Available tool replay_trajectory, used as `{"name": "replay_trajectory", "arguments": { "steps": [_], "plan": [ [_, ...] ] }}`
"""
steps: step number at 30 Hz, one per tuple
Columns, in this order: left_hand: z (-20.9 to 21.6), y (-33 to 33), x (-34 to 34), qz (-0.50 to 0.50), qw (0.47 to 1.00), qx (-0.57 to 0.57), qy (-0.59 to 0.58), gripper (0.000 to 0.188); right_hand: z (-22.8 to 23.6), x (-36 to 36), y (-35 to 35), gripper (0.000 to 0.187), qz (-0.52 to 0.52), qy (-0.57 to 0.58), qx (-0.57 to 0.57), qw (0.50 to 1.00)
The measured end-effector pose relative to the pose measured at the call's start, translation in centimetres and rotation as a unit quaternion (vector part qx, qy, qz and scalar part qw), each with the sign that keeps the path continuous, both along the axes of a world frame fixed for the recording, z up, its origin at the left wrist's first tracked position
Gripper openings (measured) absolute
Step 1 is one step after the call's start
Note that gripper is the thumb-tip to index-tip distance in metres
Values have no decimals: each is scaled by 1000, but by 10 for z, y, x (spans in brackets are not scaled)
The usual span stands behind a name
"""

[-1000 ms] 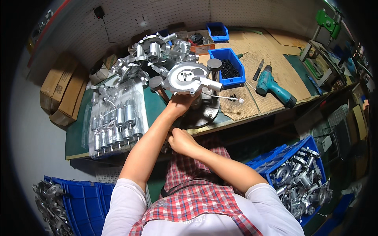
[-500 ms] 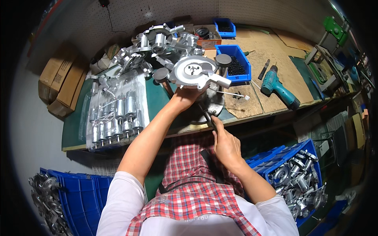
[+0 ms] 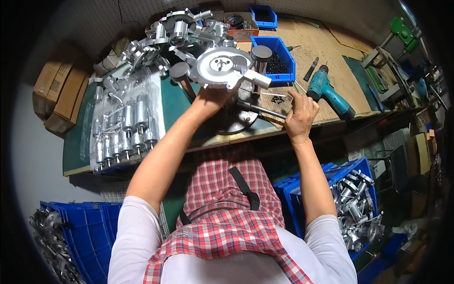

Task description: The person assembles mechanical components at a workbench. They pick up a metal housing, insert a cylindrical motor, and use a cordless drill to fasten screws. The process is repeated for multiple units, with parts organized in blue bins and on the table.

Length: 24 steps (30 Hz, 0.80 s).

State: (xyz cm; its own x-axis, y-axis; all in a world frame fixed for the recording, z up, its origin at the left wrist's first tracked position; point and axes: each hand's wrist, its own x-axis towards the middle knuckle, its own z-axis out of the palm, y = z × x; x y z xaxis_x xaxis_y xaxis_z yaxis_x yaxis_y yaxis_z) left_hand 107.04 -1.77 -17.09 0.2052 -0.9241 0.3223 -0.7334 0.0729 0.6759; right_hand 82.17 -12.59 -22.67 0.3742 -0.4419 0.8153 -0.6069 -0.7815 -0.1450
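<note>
A round silver metal housing (image 3: 222,68) with a side spout rests on a bench fixture between two dark round-topped posts (image 3: 179,71). Under its near edge, my left hand (image 3: 211,103) is closed around something that the housing hides, along with most of the fingers. My right hand (image 3: 301,118) has its fingers curled at the outer end of the fixture's metal lever (image 3: 265,111), which points to the right. Close to its fingertips lies a thin white-tipped wire (image 3: 273,94). Several small black screws (image 3: 278,99) lie on the cardboard beside it.
A teal cordless drill (image 3: 331,92) and a dark pen-shaped tool (image 3: 310,69) lie to the right. Behind the fixture stands a blue bin (image 3: 292,54) of black screws. Small motors (image 3: 127,118) fill a tray at left. Blue crates (image 3: 94,232) of metal parts stand below the bench.
My right hand has swung the lever from near the bench's front edge round to the right. My left hand stays under the housing. The whole view has shifted slightly.
</note>
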Motion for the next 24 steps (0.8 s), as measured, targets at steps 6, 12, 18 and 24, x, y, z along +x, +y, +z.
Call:
{"name": "replay_trajectory", "arguments": {
  "steps": [6,12,18,24],
  "plan": [
    [12,38,5,-8,988,25,153,51,33,-57,-63,52,-269,108,126,949],
    [29,90,-20,83,994,48,56,48,37,-108,-128,66,-191,278,230,913],
    [90,113,-3,50,992,-63,99,24,120,-102,-88,32,-12,-28,396,918],
    [166,27,4,32,899,-347,-267,59,275,-28,-9,31,211,66,296,929]
  ]
}}
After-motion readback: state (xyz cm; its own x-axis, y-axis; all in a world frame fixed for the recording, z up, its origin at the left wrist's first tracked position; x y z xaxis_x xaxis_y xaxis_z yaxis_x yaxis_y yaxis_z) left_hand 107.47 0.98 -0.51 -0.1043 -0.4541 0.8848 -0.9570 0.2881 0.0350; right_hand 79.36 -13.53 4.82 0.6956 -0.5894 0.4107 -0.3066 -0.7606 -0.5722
